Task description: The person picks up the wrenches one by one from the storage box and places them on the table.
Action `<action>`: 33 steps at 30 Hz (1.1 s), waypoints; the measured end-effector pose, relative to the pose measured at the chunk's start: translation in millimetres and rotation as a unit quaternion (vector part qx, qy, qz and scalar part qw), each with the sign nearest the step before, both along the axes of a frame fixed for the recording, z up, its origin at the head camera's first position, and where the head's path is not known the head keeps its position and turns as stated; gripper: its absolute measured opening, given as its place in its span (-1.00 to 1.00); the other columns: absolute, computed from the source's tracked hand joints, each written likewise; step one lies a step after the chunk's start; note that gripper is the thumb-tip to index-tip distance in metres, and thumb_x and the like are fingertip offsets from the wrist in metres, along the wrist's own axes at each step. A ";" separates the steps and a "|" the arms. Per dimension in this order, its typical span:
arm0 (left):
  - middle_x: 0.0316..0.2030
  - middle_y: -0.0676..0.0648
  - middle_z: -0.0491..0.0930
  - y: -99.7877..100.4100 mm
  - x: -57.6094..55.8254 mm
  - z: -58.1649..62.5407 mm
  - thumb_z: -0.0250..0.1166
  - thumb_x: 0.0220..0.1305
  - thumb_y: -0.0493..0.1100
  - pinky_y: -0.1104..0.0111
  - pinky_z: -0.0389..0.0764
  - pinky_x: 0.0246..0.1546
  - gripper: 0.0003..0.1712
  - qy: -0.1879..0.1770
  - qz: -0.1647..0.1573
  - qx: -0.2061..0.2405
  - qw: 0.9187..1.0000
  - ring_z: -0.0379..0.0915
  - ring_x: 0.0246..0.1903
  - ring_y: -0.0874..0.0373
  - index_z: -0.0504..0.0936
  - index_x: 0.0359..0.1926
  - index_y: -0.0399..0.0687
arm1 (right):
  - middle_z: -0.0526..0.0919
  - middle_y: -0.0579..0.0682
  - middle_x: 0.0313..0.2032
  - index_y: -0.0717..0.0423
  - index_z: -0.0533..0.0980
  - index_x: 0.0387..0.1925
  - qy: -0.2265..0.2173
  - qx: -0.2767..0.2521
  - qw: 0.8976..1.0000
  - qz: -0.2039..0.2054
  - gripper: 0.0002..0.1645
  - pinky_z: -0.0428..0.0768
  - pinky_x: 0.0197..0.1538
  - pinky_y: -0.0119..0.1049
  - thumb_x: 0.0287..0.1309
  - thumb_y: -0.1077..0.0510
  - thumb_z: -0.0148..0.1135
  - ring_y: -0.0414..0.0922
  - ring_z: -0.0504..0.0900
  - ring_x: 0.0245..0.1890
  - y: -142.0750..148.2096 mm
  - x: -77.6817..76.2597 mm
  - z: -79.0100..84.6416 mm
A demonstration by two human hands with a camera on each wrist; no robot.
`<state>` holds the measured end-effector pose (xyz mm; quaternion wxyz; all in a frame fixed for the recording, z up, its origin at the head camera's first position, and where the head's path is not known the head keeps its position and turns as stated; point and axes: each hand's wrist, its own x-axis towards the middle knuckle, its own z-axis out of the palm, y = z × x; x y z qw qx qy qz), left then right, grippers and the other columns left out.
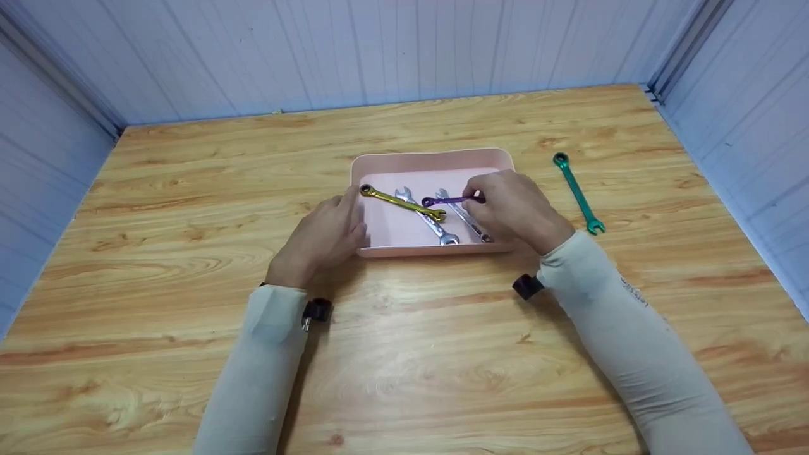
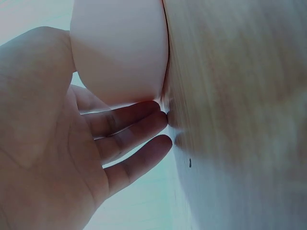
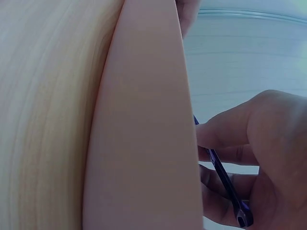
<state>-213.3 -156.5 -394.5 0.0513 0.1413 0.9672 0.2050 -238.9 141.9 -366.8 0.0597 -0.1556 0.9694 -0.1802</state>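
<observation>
My right hand (image 1: 510, 205) pinches a small purple combination wrench (image 1: 444, 201) between thumb and fingers over the right side of a pink tray (image 1: 433, 251). In the right wrist view, the purple wrench (image 3: 224, 179) slants across the fingers behind the tray wall. At the tray's left front corner, my left hand (image 1: 327, 232) holds the wall, its thumb at the rim and its fingers along the outside, fingertips close to the tabletop. Inside the tray, a gold wrench (image 1: 404, 202) lies across a silver wrench (image 1: 428, 224). Another silver wrench (image 1: 466, 219) lies to their right, under the purple one.
A green wrench (image 1: 578, 193) lies on the wooden table (image 1: 404, 354) right of the tray. Pale panelled walls (image 1: 392, 50) border the table at the back and both sides. Black wrist cameras sit on both sleeved arms.
</observation>
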 end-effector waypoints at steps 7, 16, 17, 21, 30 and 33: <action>0.24 -0.28 0.43 -1.0 -0.9 0.9 0.06 0.45 -0.07 0.06 0.39 0.25 -0.15 -0.006 -0.009 0.008 1.000 0.40 0.15 -0.02 -0.11 0.56 -0.28 | 0.67 -0.01 -0.13 0.04 0.68 -0.01 0.010 -0.012 1.000 -0.004 -0.69 0.47 -0.18 -0.14 0.38 0.01 0.18 -0.02 0.54 -0.24 4.2 -1.4 3.2; 0.27 -0.23 0.42 -0.6 -1.1 2.2 0.07 0.48 0.00 0.02 0.36 0.28 -0.20 -0.010 0.006 0.009 1.000 0.37 0.24 -0.04 -0.03 0.58 -0.12 | 0.66 0.01 -0.15 0.09 0.69 -0.04 0.026 -0.032 0.999 -0.009 -0.71 0.51 -0.19 -0.16 0.36 0.04 0.19 -0.04 0.55 -0.26 4.3 -3.5 2.5; 0.28 -0.23 0.41 -0.6 -1.0 2.5 0.08 0.48 0.01 0.02 0.35 0.28 -0.20 -0.013 0.008 0.009 1.000 0.36 0.24 -0.04 -0.02 0.58 -0.10 | 0.66 0.01 -0.15 0.09 0.69 -0.04 0.027 -0.033 0.999 -0.009 -0.70 0.51 -0.19 -0.17 0.36 0.05 0.18 -0.04 0.55 -0.26 4.3 -3.7 2.4; 0.40 -0.22 0.29 -1.4 -0.8 2.9 0.09 0.48 0.07 0.02 0.24 0.36 -0.15 -0.025 0.015 0.011 1.000 0.23 0.35 -0.04 -0.06 0.59 -0.06 | 0.66 0.02 -0.18 0.11 0.69 -0.06 0.033 -0.039 0.999 -0.012 -0.71 0.53 -0.25 -0.19 0.36 0.06 0.17 -0.04 0.56 -0.29 5.5 -4.7 2.3; 0.50 -0.17 0.13 -4.6 1.3 1.8 0.08 0.50 0.12 0.05 0.14 0.42 -0.12 -0.039 0.026 0.018 0.999 0.06 0.46 -0.02 -0.13 0.62 -0.01 | 0.68 0.06 -0.18 0.13 0.67 -0.07 0.035 -0.049 0.998 -0.022 -0.73 0.55 -0.29 -0.20 0.37 0.08 0.17 -0.03 0.58 -0.32 9.0 -5.9 1.4; 0.50 -0.17 0.14 -5.9 1.5 1.7 0.09 0.50 0.12 0.05 0.16 0.41 -0.12 -0.041 0.026 0.020 0.999 0.09 0.45 -0.01 -0.13 0.62 0.00 | 0.67 0.06 -0.17 0.12 0.66 -0.07 0.032 -0.047 0.998 -0.026 -0.73 0.55 -0.27 -0.19 0.37 0.07 0.17 -0.02 0.58 -0.30 9.9 -6.9 1.8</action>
